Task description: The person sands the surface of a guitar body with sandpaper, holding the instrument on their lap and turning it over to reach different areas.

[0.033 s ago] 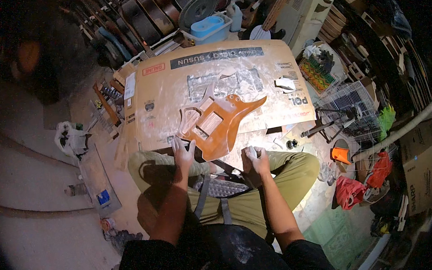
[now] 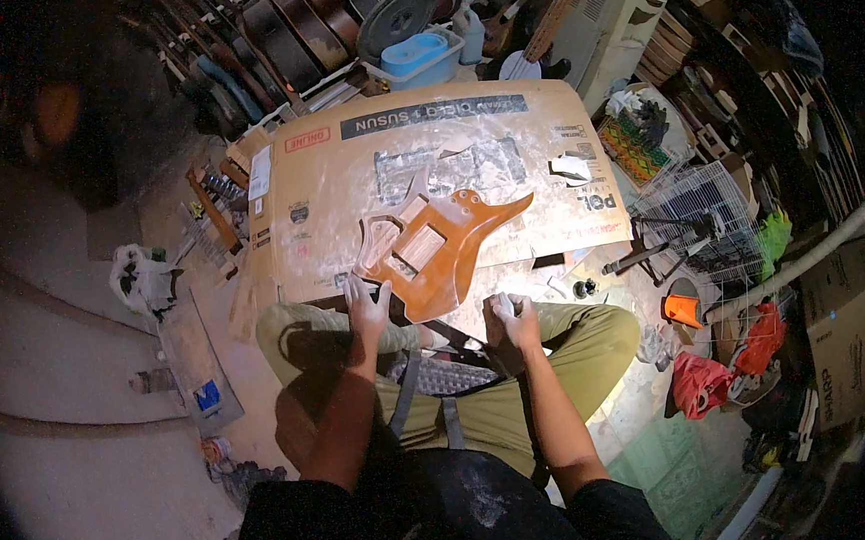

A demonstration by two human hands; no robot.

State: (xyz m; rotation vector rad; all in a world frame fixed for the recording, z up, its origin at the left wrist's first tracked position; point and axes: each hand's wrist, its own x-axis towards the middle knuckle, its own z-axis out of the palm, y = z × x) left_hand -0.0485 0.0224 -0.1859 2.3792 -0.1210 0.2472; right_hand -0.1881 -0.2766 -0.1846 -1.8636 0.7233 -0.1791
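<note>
1. the left hand (image 2: pixel 367 310) lies flat, fingers spread, on the lower left edge of an orange guitar body (image 2: pixel 438 248); it presses rather than closes round it.
2. the right hand (image 2: pixel 512 317) is curled shut on a small pale thing (image 2: pixel 503 307), too small to tell what it is, just right of the body's lower end and apart from it.
3. the body lies flat on a dusty cardboard sheet (image 2: pixel 326 187), straight ahead of both hands.
4. beyond the body, further from the hands, a pale paper scrap (image 2: pixel 572 168) sits on the sheet's right part, well apart from the body.
5. right of the right hand, off the sheet, lie small dark knobs (image 2: pixel 584 287), a black stand (image 2: pixel 666 234), a wire cage (image 2: pixel 709 200) and an orange cone (image 2: pixel 682 310).
6. left of the left hand, a white bag (image 2: pixel 142 280) and a flat tray (image 2: pixel 194 372) lie on the floor, well apart.
7. beyond the sheet's far edge stand a blue tub (image 2: pixel 413 56) and a row of guitars (image 2: pixel 275 30).
8. the body's long axis runs diagonally: its rounded end is near the left hand, its two horns point away and to the right, the longer horn toward the scrap.
9. the sheet's near edge runs just in front of the knees in green trousers (image 2: pixel 588 339); the body's lower end overhangs it.
10. bare cardboard lies on the left of the body and beyond it; the right side past the sheet is crowded.
</note>
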